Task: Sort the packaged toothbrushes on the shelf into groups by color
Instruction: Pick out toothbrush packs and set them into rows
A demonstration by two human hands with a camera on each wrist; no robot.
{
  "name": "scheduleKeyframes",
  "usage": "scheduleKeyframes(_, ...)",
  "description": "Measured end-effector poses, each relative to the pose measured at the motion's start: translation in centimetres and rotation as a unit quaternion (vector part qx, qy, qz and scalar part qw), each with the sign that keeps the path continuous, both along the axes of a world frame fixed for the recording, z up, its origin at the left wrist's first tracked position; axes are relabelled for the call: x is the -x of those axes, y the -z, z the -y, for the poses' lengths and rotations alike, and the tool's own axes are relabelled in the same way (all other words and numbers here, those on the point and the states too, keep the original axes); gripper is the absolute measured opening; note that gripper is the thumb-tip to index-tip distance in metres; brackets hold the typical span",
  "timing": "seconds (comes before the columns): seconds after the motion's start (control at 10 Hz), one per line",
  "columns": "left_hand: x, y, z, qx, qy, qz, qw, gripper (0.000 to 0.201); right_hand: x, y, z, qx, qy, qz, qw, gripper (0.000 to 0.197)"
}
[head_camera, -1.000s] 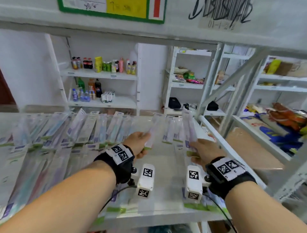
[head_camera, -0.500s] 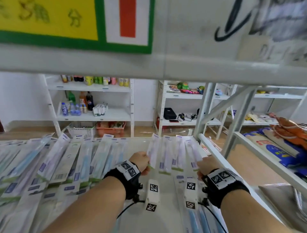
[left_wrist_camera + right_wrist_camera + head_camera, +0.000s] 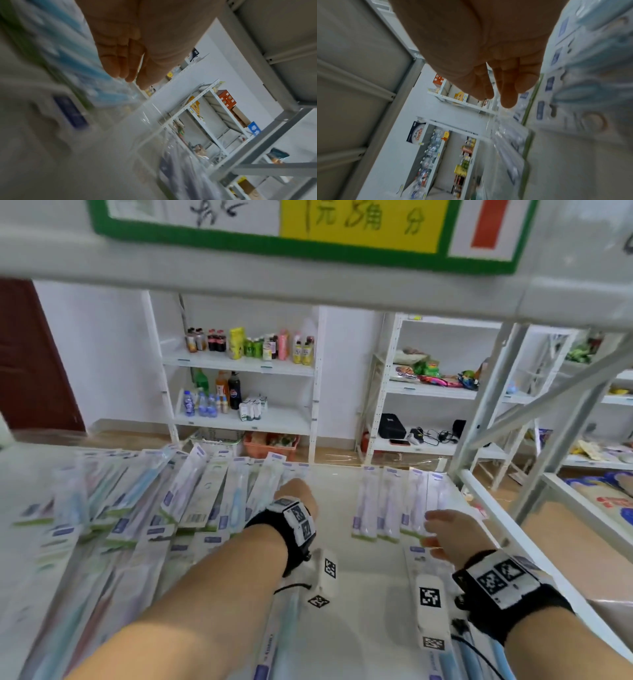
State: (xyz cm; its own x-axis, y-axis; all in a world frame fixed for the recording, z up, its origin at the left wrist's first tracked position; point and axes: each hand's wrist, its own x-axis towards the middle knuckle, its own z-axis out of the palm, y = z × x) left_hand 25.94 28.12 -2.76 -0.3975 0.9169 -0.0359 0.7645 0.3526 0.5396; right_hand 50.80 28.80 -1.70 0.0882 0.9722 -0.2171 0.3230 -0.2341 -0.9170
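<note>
Fingers of your left hand [image 3: 297, 494] hang straight, tips at a blue packaged toothbrush [image 3: 96, 75] in the big pile. Your right hand [image 3: 448, 534] is relaxed, holding nothing, purple packs [image 3: 390, 505] just beyond its fingertips.

Left of the white shelf [image 3: 346, 546] centre, the toothbrush packs [image 3: 191, 501] show blue, pale purple and pink brushes, green strips and navy labels. The right group [image 3: 387, 505] is pale purple. Both wristbands [image 3: 294, 525] are black with black-and-white square codes.
</note>
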Motion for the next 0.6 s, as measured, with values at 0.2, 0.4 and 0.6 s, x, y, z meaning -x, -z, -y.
scheduleKeyframes(0.2,2.4,1.4,1.9,0.072,-0.001,-0.097,0.993,0.032,3.2,0.0,1.9,0.003,-0.109,0.009,0.994,0.014)
scheduleKeyframes(0.4,2.8,2.3,1.0,0.095,0.056,-0.105,0.988,0.034,6.1,0.0,2.2,0.013,-0.164,0.027,0.986,0.015)
scheduleKeyframes(0.6,2.7,2.8,-0.9,0.099,0.030,-0.114,0.988,0.040,7.0,0.7,1.6,0.009,-0.173,0.043,0.984,0.013)
